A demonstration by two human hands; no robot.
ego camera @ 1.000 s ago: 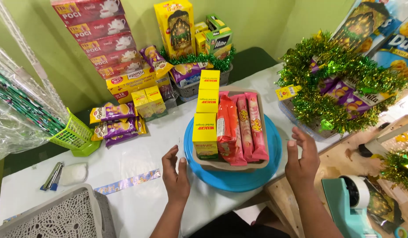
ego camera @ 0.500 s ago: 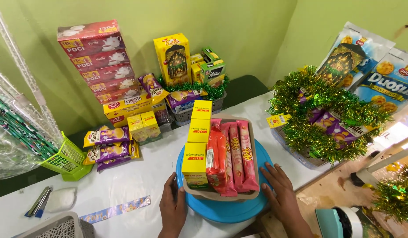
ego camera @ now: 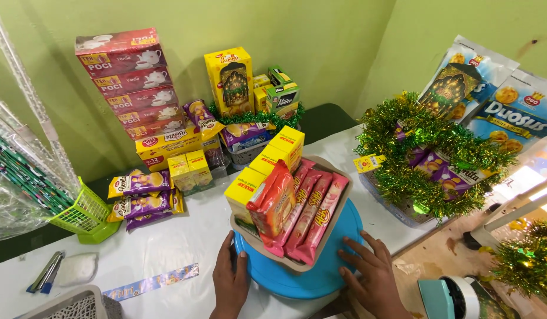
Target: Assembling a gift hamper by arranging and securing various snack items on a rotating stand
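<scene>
Round blue plastic turntable [ego camera: 297,277] sits at the near edge of the white cloth-covered counter [ego camera: 167,242]. On it: a shallow beige cardboard tray [ego camera: 332,230], tilted, holding a row of glossy yellow rectangular boxes [ego camera: 267,168] on its left side and long red and pink foil wafer packs [ego camera: 306,210] beside them.

Left hand [ego camera: 229,283]: open, fingers flat, touching the turntable's left rim just under the tray corner. Right hand [ego camera: 374,277]: open, fingers spread, resting on the turntable's right rim. Neither hand grips anything.

Behind, against the green wall: a stack of dark red flat tea boxes [ego camera: 128,82], upper left; a tall yellow carton [ego camera: 229,80] at centre. Purple and yellow biscuit packets [ego camera: 140,192] lie left of the tray. Right: basket wrapped in green and gold tinsel [ego camera: 427,153], fuzzy, metallic. A lime-green plastic mesh basket [ego camera: 84,215] stands far left.
</scene>
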